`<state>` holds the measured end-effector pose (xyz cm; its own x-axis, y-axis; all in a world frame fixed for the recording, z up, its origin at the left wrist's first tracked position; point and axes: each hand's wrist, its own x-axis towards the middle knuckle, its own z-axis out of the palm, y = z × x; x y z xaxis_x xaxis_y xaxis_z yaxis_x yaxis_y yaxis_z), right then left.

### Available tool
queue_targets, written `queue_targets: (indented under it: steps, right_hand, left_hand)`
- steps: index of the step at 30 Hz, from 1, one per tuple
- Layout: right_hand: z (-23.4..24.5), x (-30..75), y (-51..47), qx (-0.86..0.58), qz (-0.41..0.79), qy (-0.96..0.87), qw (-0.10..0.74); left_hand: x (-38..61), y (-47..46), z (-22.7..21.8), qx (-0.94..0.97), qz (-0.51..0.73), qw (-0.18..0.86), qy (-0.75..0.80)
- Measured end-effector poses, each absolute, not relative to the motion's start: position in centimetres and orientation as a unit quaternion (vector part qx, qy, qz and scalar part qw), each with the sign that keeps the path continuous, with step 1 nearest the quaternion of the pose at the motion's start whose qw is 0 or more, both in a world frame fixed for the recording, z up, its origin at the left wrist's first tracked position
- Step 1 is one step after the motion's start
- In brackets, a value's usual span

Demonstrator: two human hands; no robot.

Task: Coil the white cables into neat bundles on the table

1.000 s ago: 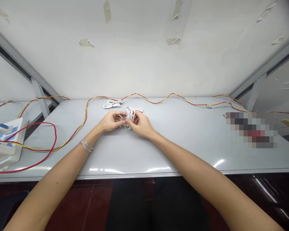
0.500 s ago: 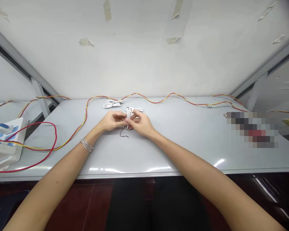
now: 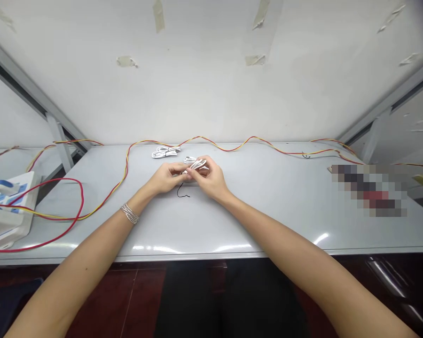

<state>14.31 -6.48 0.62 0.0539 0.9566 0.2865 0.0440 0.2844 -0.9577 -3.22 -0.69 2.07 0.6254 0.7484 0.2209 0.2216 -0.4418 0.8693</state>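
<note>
Both my hands are closed on a folded bundle of white cable (image 3: 198,164) above the middle of the grey table. My right hand (image 3: 212,179) grips the bundle between thumb and fingers, its loops tilted up to the right. The fingertips of my left hand (image 3: 169,178) pinch at the bundle's lower left end, partly hidden behind the thumbs. A thin black tie (image 3: 183,194) dangles below the fingertips. Just behind the hands lies another white cable bundle (image 3: 189,160), mostly covered. A further tied cable bundle (image 3: 166,152) rests behind my left hand.
A red and yellow twisted wire (image 3: 125,162) snakes along the table's back edge and down the left side. At far left sits a white power strip (image 3: 23,213) with a red cord. A blurred-out object (image 3: 368,190) lies at right. A white wall (image 3: 204,94) rises behind.
The held cable bundle has turned from upright to tilted toward the right. My right hand has rotated with it, and the black tie has shifted slightly.
</note>
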Motion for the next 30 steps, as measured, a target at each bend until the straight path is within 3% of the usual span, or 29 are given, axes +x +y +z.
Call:
queue_targets:
  steps: [10,25,30]
  right_hand:
    - [0.65,14.54,-6.29,-0.455,0.348,-0.588,0.572]
    - [0.59,14.4,-6.11,-0.473,0.327,-0.603,0.553]
    - [0.77,14.54,-6.15,-0.511,0.322,-0.614,0.509]
  left_hand:
    - [-3.04,-1.07,2.22,0.849,0.306,0.313,0.297]
    - [-3.11,-1.33,2.76,0.867,0.264,0.256,0.337]
    - [-2.86,-1.36,2.35,0.864,0.257,0.244,0.358]
